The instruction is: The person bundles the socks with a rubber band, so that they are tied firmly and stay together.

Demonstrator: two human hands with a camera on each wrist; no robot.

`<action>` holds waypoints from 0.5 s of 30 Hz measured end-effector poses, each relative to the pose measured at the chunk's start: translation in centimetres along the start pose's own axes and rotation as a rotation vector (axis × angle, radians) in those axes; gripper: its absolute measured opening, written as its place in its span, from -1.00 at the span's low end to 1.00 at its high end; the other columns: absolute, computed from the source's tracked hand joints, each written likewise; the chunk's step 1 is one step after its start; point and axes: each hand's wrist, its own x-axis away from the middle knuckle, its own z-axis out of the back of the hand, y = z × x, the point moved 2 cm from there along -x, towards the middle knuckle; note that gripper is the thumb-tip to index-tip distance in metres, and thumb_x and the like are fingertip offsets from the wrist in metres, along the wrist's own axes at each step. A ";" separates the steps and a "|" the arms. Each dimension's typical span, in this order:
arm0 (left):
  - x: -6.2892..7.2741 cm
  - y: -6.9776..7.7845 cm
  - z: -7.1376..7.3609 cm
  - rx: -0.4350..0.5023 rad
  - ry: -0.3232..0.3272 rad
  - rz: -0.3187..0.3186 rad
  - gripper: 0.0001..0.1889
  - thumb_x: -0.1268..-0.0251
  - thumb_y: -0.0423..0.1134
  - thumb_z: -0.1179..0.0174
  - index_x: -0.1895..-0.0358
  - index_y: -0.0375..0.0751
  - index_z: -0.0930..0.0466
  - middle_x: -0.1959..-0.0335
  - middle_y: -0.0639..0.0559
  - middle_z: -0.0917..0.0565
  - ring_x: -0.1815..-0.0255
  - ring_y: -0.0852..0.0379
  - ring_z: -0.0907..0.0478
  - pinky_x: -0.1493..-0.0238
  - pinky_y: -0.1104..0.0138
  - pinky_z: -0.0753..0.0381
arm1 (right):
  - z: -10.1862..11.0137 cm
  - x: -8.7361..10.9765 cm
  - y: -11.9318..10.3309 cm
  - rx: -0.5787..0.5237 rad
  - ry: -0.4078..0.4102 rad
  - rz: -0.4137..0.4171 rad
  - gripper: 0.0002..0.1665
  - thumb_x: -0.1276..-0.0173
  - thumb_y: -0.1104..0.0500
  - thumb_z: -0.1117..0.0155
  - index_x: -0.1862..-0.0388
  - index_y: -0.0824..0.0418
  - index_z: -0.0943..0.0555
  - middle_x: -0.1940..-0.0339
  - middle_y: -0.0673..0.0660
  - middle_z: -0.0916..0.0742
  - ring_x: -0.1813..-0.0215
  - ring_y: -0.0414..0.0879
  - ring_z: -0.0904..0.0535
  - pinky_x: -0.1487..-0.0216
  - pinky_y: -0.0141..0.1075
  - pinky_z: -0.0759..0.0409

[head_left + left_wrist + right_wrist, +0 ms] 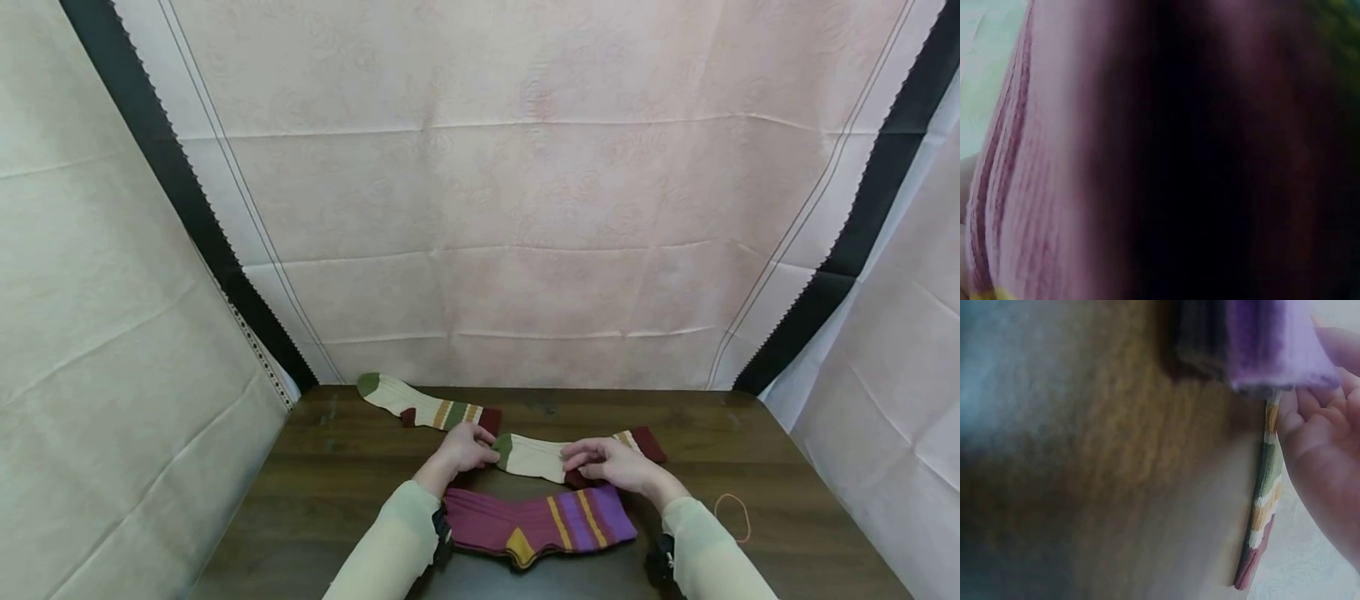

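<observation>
Two cream socks with green toes, dark red heels and cuffs, and ochre and green stripes lie on the table. My left hand (463, 450) reaches between them, its fingertips at the green toe of the nearer cream sock (536, 457). Over the middle of that same sock rests my right hand (618, 462), fingers loosely bent and covering part of the stripes. The farther cream sock (416, 404) has its cuff beside my left hand. Closer to me, a plum sock (502, 521) with yellow and violet stripes lies below both hands; its ribbed knit (1029, 187) fills much of the left wrist view, blurred.
A thin pale elastic loop (733, 517) lies right of my right sleeve on the dark wooden table (795, 500). Light fabric walls (525, 208) enclose the table at the back and both sides.
</observation>
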 end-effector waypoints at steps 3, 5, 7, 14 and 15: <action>0.0 -0.2 -0.1 0.014 0.020 0.000 -0.73 -0.27 -0.49 -0.46 -0.01 -0.47 -0.74 0.26 -0.05 -0.73 0.33 0.09 -0.72 0.22 0.21 -0.78 | 0.0 0.0 -0.1 -0.016 0.000 0.004 -0.52 -0.61 0.38 -0.16 -0.46 0.35 -0.55 -0.16 0.28 -0.78 -0.31 0.20 -0.64 -0.15 -0.31 -0.62; 0.0 -0.4 -0.2 0.028 0.030 -0.001 -0.75 -0.25 -0.53 -0.45 0.01 -0.47 -0.74 0.28 -0.05 -0.73 0.34 0.12 -0.70 0.22 0.22 -0.79 | 0.0 0.0 -0.1 -0.017 0.004 0.000 -0.53 -0.62 0.37 -0.16 -0.45 0.34 -0.56 -0.16 0.27 -0.79 -0.31 0.19 -0.64 -0.14 -0.33 -0.61; 0.0 -0.5 -0.3 0.035 0.039 0.004 -0.76 -0.25 -0.54 -0.45 0.03 -0.46 -0.74 0.29 -0.04 -0.73 0.35 0.13 -0.69 0.23 0.23 -0.79 | 0.1 0.0 0.0 -0.021 0.014 0.001 -0.53 -0.63 0.35 -0.17 -0.46 0.33 -0.56 -0.16 0.27 -0.78 -0.30 0.16 -0.65 -0.12 -0.32 -0.62; -0.4 -0.7 -0.3 0.010 0.046 0.007 -0.78 -0.25 -0.52 -0.46 0.05 -0.44 -0.75 0.30 -0.02 -0.73 0.38 0.11 -0.71 0.25 0.25 -0.77 | 0.9 0.7 0.4 -0.003 0.189 0.033 -0.56 -0.66 0.27 -0.22 -0.43 0.34 -0.57 -0.25 0.32 -0.73 -0.25 0.19 -0.67 -0.06 -0.19 -0.71; -0.4 -0.7 -0.2 0.010 0.045 0.008 -0.78 -0.25 -0.52 -0.45 0.05 -0.44 -0.75 0.30 -0.02 -0.73 0.38 0.12 -0.71 0.25 0.25 -0.77 | 1.2 0.8 0.5 0.018 0.234 0.034 -0.58 -0.66 0.27 -0.23 -0.41 0.34 -0.59 -0.25 0.32 -0.73 -0.25 0.19 -0.67 -0.06 -0.20 -0.71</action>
